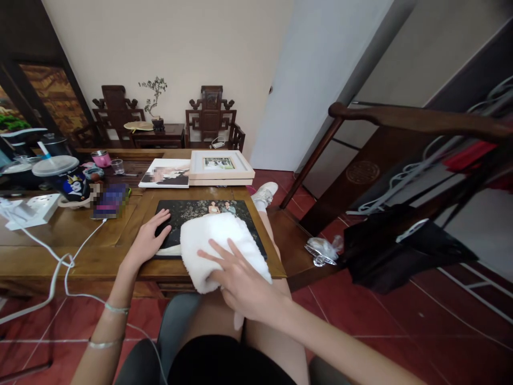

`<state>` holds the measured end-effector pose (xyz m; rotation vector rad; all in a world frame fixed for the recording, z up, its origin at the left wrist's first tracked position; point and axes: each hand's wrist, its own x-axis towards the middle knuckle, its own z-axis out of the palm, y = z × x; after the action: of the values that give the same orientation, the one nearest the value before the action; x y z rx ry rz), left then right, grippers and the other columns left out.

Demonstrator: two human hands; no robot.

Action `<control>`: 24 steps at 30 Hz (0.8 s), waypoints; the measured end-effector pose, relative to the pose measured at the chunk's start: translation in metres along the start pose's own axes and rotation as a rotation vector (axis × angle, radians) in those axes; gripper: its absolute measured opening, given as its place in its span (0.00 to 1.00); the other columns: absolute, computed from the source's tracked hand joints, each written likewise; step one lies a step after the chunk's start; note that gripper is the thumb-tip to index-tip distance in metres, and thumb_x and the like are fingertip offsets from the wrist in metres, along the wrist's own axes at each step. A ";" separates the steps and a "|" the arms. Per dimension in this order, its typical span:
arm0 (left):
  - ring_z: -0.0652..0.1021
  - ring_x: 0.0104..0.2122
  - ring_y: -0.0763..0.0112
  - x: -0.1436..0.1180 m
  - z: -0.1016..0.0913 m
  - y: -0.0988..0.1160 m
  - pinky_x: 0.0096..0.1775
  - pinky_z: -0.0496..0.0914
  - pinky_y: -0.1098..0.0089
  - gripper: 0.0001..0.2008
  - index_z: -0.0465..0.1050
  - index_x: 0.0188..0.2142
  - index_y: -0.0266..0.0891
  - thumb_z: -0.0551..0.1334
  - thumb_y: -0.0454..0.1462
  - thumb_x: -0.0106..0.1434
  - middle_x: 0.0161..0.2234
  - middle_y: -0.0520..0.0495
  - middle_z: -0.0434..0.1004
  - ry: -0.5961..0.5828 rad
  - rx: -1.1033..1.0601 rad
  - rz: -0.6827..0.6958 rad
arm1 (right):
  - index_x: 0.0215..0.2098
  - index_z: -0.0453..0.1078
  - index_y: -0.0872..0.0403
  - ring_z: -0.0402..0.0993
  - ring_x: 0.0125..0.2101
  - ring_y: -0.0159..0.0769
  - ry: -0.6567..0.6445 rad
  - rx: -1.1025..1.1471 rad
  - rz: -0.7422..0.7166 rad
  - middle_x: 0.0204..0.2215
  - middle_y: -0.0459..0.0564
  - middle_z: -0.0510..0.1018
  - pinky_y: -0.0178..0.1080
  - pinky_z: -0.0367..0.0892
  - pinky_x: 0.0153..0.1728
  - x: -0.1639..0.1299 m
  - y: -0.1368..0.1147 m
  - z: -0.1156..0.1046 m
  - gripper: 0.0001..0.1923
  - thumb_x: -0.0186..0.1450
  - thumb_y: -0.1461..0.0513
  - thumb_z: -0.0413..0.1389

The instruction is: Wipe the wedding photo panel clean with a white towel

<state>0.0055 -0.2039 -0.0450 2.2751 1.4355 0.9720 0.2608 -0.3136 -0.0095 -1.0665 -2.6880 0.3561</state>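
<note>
A dark photo panel (188, 208) showing two small figures lies flat at the table's front edge. A fluffy white cloth (228, 230) covers its lower right part and hangs a little past the front edge. My right hand (246, 283) is on the cloth, its fingers spread over the top and the fabric bunched near the thumb. At the panel's left side, my left hand (152, 235) rests with fingers apart, the fingertips touching the dark surface. It holds nothing.
Behind the panel lie a white-edged print (166, 182) and stacked light-wood picture frames (222, 179). To the left are a phone (110, 200) on a white cable, a lidded cup (70, 179) and a power strip (36, 211). A wooden chair (363, 174) stands at the right.
</note>
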 end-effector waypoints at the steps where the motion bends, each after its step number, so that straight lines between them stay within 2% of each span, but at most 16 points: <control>1: 0.63 0.60 0.60 0.000 0.000 0.000 0.60 0.55 0.56 0.24 0.69 0.53 0.35 0.53 0.48 0.64 0.58 0.40 0.66 0.000 0.001 0.002 | 0.38 0.72 0.56 0.40 0.65 0.51 0.014 -0.005 0.001 0.62 0.52 0.59 0.65 0.38 0.59 0.005 0.003 0.001 0.23 0.50 0.75 0.45; 4: 0.64 0.59 0.60 0.000 0.000 -0.001 0.60 0.56 0.58 0.25 0.69 0.53 0.33 0.53 0.48 0.64 0.58 0.38 0.65 -0.001 0.001 0.000 | 0.44 0.71 0.56 0.43 0.64 0.51 0.053 -0.044 0.027 0.62 0.53 0.60 0.64 0.41 0.59 0.030 0.018 0.002 0.25 0.52 0.75 0.45; 8: 0.64 0.59 0.60 0.000 0.001 -0.003 0.60 0.56 0.57 0.25 0.69 0.53 0.33 0.53 0.48 0.64 0.58 0.38 0.65 0.000 -0.005 -0.002 | 0.51 0.67 0.56 0.48 0.62 0.51 0.107 -0.146 0.085 0.60 0.55 0.62 0.62 0.48 0.56 0.080 0.051 -0.003 0.27 0.54 0.74 0.45; 11: 0.64 0.60 0.61 0.000 0.000 -0.002 0.60 0.55 0.57 0.24 0.69 0.53 0.34 0.53 0.48 0.64 0.58 0.39 0.65 0.000 -0.015 0.000 | 0.52 0.66 0.57 0.54 0.59 0.51 0.105 -0.198 0.163 0.55 0.59 0.68 0.62 0.52 0.54 0.116 0.078 -0.010 0.27 0.56 0.74 0.45; 14: 0.64 0.60 0.61 0.000 0.000 -0.002 0.60 0.55 0.56 0.24 0.69 0.53 0.35 0.53 0.48 0.64 0.58 0.40 0.65 -0.007 -0.023 -0.005 | 0.53 0.66 0.57 0.59 0.55 0.52 0.096 -0.204 0.250 0.48 0.61 0.73 0.61 0.55 0.52 0.139 0.092 -0.015 0.27 0.57 0.74 0.44; 16: 0.64 0.60 0.61 0.000 0.000 -0.002 0.61 0.55 0.57 0.24 0.69 0.53 0.35 0.54 0.48 0.64 0.58 0.40 0.65 -0.004 -0.024 -0.004 | 0.53 0.66 0.58 0.58 0.55 0.53 0.099 -0.207 0.274 0.48 0.61 0.73 0.63 0.54 0.51 0.141 0.089 -0.014 0.27 0.57 0.74 0.44; 18: 0.64 0.60 0.61 0.000 0.000 -0.002 0.61 0.55 0.57 0.25 0.69 0.53 0.33 0.54 0.47 0.64 0.58 0.39 0.65 0.000 -0.021 -0.001 | 0.53 0.66 0.57 0.54 0.58 0.55 0.104 -0.216 0.275 0.53 0.60 0.69 0.65 0.51 0.53 0.133 0.076 -0.009 0.27 0.57 0.74 0.44; 21: 0.64 0.60 0.61 0.000 0.001 -0.002 0.61 0.55 0.58 0.25 0.68 0.53 0.32 0.53 0.47 0.64 0.58 0.38 0.65 -0.004 -0.017 -0.006 | 0.53 0.66 0.56 0.46 0.61 0.57 0.088 -0.223 0.229 0.62 0.55 0.59 0.65 0.46 0.56 0.105 0.042 0.001 0.26 0.57 0.72 0.46; 24: 0.63 0.60 0.60 0.000 0.001 -0.001 0.60 0.55 0.57 0.25 0.68 0.54 0.33 0.53 0.47 0.64 0.58 0.39 0.65 -0.010 -0.020 -0.009 | 0.51 0.68 0.56 0.42 0.63 0.58 0.007 -0.173 0.106 0.63 0.53 0.58 0.66 0.42 0.58 0.068 0.009 0.009 0.26 0.55 0.73 0.46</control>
<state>0.0051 -0.2037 -0.0460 2.2545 1.4240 0.9672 0.2160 -0.2615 -0.0132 -1.2584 -2.7022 0.1383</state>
